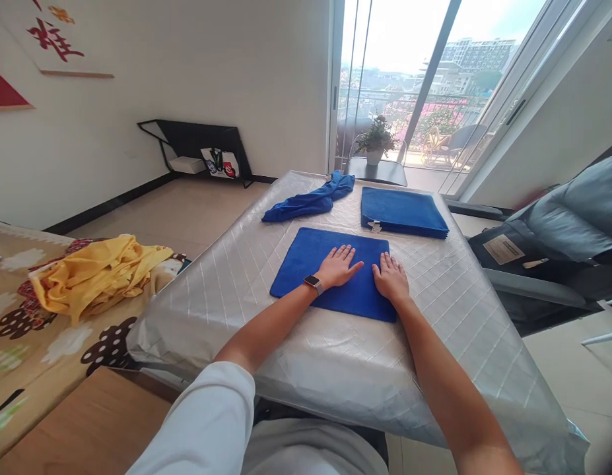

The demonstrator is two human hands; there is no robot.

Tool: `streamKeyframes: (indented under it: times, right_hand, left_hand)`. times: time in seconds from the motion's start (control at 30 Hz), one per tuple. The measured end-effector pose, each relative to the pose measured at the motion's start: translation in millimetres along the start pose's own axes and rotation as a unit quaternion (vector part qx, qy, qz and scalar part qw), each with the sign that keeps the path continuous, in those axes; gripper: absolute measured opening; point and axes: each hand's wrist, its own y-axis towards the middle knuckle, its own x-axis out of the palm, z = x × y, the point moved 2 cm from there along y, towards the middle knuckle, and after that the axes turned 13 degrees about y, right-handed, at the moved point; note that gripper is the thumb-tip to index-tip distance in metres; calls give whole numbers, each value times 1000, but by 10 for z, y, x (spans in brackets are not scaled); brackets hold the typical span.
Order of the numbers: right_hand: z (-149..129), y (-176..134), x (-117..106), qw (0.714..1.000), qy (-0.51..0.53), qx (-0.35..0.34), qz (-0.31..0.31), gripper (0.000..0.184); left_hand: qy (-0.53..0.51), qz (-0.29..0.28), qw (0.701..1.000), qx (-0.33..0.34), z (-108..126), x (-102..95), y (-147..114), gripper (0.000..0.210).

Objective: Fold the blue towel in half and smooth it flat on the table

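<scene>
A blue cloth lies spread flat on the table in front of me. My left hand, with a watch on its wrist, rests palm down on the middle of the cloth, fingers stretched out. Along the cloth's right edge my right hand lies flat too, its fingers extended. Just beyond, a stack of folded blue cloths sits at the back right, a white tag showing at its near corner. A crumpled blue cloth lies at the back left.
A silvery quilted cover drapes over the table. To the left, yellow fabric is heaped on a patterned bed. An armchair holding grey bedding stands close on the right. Past the table's far edge, a potted plant stands on a chair.
</scene>
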Motion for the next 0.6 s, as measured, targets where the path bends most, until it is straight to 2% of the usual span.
streamKeyframes:
  times: [0.17,0.27,0.37,0.6]
  right_hand:
    - [0,4,-13,1000,7,4,-1,69]
    - [-6,-11,-28,1000,6,2,-1,69]
    - [-11,-13,-29,1000,2,4,-1,68]
    - [-115,-90,-125,999,-37,-1,25,66]
  left_hand:
    - [5,-44,990,-130,-914,-54,-425,83]
    - [6,-48,982,-182,-1219,-56,-643,84]
    - [8,-36,981,-188,-1288,-38,-721,86]
    - [12,-22,982,-188,-1253,-10,-694,86]
